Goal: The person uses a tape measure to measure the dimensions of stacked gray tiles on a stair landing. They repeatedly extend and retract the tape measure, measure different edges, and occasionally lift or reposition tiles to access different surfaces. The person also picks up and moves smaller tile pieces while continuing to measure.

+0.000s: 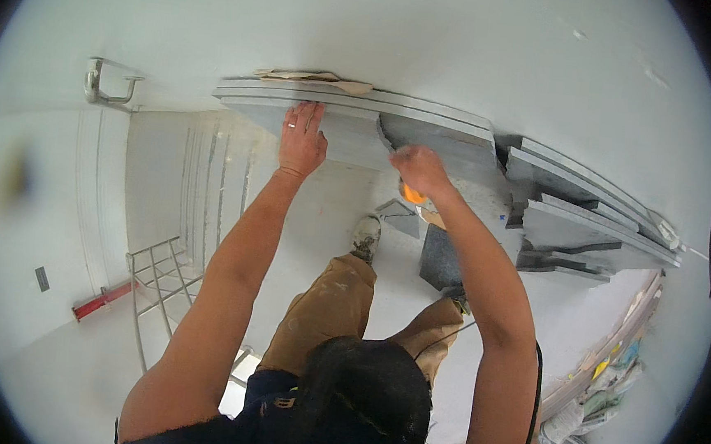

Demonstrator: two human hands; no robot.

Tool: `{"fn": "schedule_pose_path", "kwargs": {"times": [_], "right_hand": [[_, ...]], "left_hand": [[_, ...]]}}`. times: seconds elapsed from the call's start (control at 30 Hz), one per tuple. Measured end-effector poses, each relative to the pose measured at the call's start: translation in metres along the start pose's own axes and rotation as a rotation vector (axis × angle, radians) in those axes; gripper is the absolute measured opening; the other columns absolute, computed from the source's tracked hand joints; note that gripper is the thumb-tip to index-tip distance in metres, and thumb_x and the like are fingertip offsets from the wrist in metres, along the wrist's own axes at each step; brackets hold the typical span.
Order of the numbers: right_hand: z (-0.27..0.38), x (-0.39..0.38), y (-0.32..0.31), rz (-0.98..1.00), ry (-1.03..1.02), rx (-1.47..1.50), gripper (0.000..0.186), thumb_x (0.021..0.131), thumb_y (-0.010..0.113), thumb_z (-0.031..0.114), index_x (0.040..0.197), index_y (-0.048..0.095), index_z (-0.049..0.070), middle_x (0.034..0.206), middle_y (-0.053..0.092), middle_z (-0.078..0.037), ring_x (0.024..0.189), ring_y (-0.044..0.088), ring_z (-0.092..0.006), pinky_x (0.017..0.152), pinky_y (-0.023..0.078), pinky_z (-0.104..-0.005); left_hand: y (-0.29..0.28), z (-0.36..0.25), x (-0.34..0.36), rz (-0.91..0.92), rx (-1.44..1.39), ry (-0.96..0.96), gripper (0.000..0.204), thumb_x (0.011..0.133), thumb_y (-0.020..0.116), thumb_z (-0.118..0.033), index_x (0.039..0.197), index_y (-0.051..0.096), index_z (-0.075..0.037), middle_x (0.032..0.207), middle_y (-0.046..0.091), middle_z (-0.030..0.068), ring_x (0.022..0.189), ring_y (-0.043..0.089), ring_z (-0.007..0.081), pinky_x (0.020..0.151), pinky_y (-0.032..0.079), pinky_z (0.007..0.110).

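Grey stone-like boards [345, 136] lean in layers against the white wall, with a torn beige sheet [308, 79] along the top. My left hand [302, 136] lies on the face of the front board near its upper edge, fingers stretched out, a ring on one finger. A jagged break runs down the board beside my right hand [421, 165], which is closed on an orange tool [412, 192]; its type is hard to make out. Loose cut pieces [439, 258] are on the floor below, around my shoes.
More broken boards [585, 234] lean along the wall to the right. A metal rack or frame [161, 291] stands at left near a red bar [104, 299]. A metal fitting [110, 81] projects from the wall. Bags and debris [599, 388] line the right edge. A cable hangs by my right arm.
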State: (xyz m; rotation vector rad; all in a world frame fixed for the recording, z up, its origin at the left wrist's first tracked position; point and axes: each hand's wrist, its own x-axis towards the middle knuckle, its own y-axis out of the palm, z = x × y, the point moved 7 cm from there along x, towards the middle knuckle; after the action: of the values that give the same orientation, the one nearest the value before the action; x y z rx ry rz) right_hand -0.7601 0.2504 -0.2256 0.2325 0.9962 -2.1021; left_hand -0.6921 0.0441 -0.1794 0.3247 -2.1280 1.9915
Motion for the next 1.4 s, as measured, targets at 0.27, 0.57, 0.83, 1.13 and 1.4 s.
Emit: {"fn": "schedule_pose_path", "kwargs": {"times": [0.27,0.57,0.83,1.13,1.4], "right_hand": [[0.012,0.051,0.035,-0.162,0.487,0.849,0.061,0.087,0.056,0.052,0.089,0.063,-0.009,0.087,0.065,-0.022,0.072,0.061,-0.0294,0.070,0.048,-0.0387],[0.022,-0.017,0.092,0.170,0.760,1.361,0.048,0.087,0.065,0.027,0.123,0.046,0.001,0.089,0.063,-0.016,0.062,0.060,-0.0202,0.050,0.049,-0.0334],[0.011,-0.056,0.133,0.318,0.931,1.149,0.055,0.085,0.067,0.028,0.126,0.045,0.000,0.094,0.060,-0.014,0.066,0.060,-0.0196,0.053,0.051,-0.0351],[0.015,-0.090,0.154,0.403,0.999,1.249,0.056,0.087,0.065,0.034,0.123,0.042,-0.001,0.088,0.058,-0.012,0.061,0.059,-0.0204,0.052,0.050,-0.0363],[-0.012,-0.099,0.182,0.346,0.956,0.998,0.050,0.096,0.049,0.033,0.126,0.040,-0.005,0.107,0.057,-0.018,0.072,0.064,-0.0230,0.056,0.053,-0.0373]], "left_hand": [[0.002,0.016,-0.004,-0.078,-0.181,-0.021,0.049,0.061,0.059,0.001,0.109,0.059,-0.005,0.109,0.055,0.0087,0.103,0.049,0.0282,0.090,0.040,0.042],[-0.026,0.011,-0.073,0.062,-0.257,0.056,0.035,0.066,0.055,0.001,0.100,0.063,-0.004,0.097,0.060,0.0114,0.095,0.054,0.0305,0.087,0.041,0.043],[-0.028,0.208,-0.101,0.437,0.147,-0.534,0.027,0.077,0.062,-0.018,0.095,0.060,0.003,0.094,0.062,0.0210,0.092,0.060,0.0358,0.084,0.047,0.049],[0.059,0.259,-0.185,1.483,-0.071,-0.770,0.040,0.094,0.045,-0.035,0.098,0.065,0.000,0.093,0.066,0.0154,0.085,0.065,0.0268,0.072,0.054,0.041],[0.066,0.233,-0.234,1.450,-0.002,-0.507,0.035,0.092,0.039,-0.021,0.113,0.061,-0.004,0.106,0.065,0.0160,0.107,0.059,0.0322,0.086,0.047,0.044]]}}
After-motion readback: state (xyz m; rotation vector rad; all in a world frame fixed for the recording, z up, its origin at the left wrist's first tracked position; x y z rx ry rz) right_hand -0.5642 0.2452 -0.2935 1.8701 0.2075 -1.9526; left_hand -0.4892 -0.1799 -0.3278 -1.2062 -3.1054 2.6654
